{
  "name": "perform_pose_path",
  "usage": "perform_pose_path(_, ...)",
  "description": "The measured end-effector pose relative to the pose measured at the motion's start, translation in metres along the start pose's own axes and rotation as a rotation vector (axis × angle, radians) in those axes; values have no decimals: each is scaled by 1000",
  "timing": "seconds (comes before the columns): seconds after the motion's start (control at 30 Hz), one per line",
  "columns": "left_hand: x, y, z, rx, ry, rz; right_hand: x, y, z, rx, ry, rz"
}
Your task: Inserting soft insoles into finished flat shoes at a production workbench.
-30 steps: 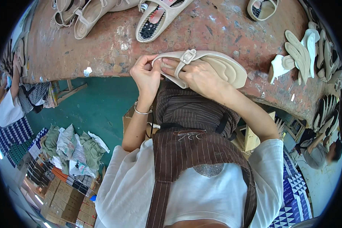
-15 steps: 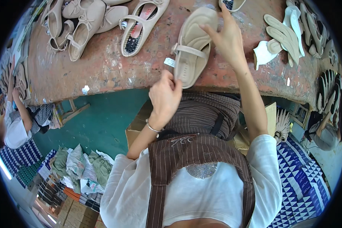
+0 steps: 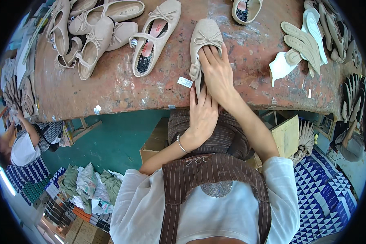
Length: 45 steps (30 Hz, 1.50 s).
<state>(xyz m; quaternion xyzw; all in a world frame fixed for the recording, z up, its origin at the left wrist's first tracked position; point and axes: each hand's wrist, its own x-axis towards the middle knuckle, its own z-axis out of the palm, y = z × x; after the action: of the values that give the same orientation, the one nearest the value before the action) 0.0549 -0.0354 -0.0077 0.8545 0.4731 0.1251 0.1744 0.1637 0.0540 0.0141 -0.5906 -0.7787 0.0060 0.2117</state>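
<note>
A beige ballet flat with a bow on its toe lies on the workbench, toe pointing away from me. The fingers of my right hand reach into its opening behind the bow, and their tips are hidden inside. My left hand closes round the heel end at the bench edge, partly hiding it. On the shoe's left side hangs a knotted strap piece. A small white label lies just left of the shoe.
Left of my hands rests a strapped beige shoe with a patterned inside. Several more flats are heaped at far left. Beige insoles and white pieces lie at right. Another shoe sits at the back.
The insole seen on top of the shoe is no longer visible there. My right hand has moved down and left into the shoe's opening. My left hand has shifted right to the heel.
</note>
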Motion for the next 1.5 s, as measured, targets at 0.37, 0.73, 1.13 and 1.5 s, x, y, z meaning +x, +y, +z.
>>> perform_pose_path(0.37, 3, -2, -4, -55, 28, 34, 6, 4, 1, -160, -222, 52)
perform_pose_path(0.73, 1, -5, -3, -24, 17, 41, 3, -3, -2, -184, -67, 9)
perform_pose_path(1.13, 4, -7, -4, 21, 80, 59, 32, 2, 5, -226, -485, 146)
perform_pose_path(1.5, 45, -66, -92, -296, 378, 16, -74, 135, -160, 478, 301, 401)
